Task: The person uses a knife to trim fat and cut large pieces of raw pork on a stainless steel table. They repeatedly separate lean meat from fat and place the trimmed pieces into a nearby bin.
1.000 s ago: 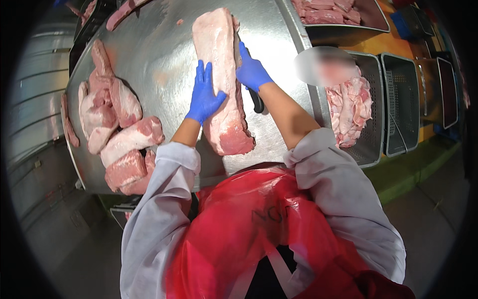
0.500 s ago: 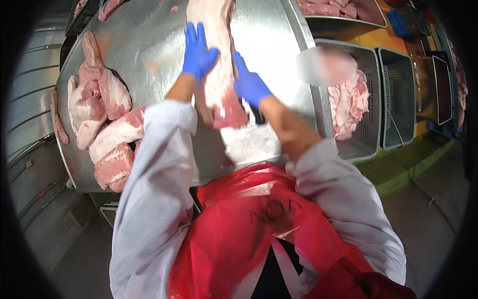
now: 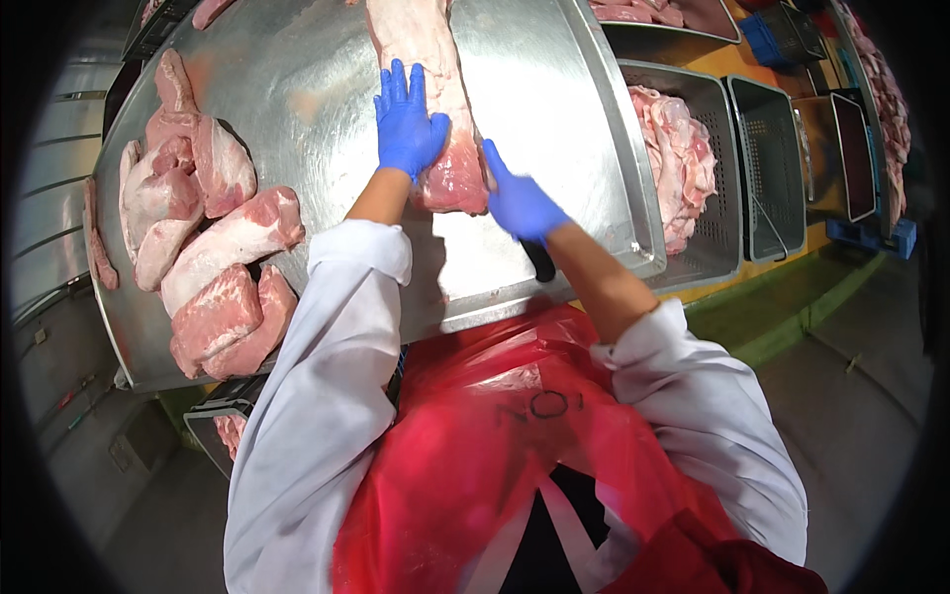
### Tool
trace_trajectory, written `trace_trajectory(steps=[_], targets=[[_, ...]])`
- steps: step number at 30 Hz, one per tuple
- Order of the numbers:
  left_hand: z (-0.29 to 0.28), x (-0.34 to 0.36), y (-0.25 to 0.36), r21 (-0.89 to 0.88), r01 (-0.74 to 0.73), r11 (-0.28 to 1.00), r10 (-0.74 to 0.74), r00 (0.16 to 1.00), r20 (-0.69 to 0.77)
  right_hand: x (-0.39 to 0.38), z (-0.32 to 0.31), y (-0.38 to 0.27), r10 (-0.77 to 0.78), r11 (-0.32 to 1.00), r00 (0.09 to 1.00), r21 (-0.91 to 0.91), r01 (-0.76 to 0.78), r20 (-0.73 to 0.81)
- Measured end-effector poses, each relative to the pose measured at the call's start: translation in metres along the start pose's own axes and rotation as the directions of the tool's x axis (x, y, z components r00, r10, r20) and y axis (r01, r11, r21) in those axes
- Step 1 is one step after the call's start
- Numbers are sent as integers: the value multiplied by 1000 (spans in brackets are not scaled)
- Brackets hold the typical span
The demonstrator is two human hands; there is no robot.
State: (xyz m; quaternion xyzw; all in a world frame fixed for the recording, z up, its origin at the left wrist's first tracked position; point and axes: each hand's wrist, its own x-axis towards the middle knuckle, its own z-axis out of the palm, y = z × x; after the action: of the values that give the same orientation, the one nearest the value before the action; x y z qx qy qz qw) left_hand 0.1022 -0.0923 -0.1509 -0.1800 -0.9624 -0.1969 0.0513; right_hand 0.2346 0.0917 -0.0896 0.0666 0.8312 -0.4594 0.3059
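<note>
A long pale slab of meat [image 3: 411,35] runs away from me along the middle of the steel table [image 3: 302,64], its reddish end nearest me. My left hand [image 3: 408,129], in a blue glove, lies on it with fingers spread. Beside the slab's right edge, my right hand [image 3: 520,198], also gloved, is closed on a knife with a black handle [image 3: 541,262], index finger extended forward; the blade is hidden. Several thick cuts of meat [image 3: 228,238] are piled on the table's left part.
Right of the table stand a grey crate of pale trimmings [image 3: 673,168] and another grey crate [image 3: 767,173]. A tray of meat strips [image 3: 633,12] is at the top, near a blue crate [image 3: 762,40]. Below the table's left part sits a grey bin [image 3: 223,426] with some meat.
The slab has moved away from me. My left hand first went forward, then came back slightly toward me. My right hand has moved nearer me and right, with the knife.
</note>
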Motion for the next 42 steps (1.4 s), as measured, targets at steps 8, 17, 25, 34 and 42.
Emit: trace_trajectory(steps=[8, 17, 25, 34, 42], targets=[[-40, 51, 56, 128, 526, 841, -538, 788, 300, -211, -3, 83, -84, 986, 948, -112, 123, 307], [-36, 89, -41, -763, 584, 279, -232, 812, 536, -242, -104, 136, 236, 899, 956, 414, -146, -174], [-14, -10, -169, -658, 648, 384, -608, 714, 348, -202, -149, 145, 187, 859, 978, 498, -119, -89], [-45, 115, 40, 164, 177, 970, -199, 972, 123, -106, -185, 112, -38, 947, 982, 307, 94, -184], [-119, 100, -102, -912, 273, 305, -583, 811, 48, 31, -132, 36, -286, 932, 958, 226, 284, -28]])
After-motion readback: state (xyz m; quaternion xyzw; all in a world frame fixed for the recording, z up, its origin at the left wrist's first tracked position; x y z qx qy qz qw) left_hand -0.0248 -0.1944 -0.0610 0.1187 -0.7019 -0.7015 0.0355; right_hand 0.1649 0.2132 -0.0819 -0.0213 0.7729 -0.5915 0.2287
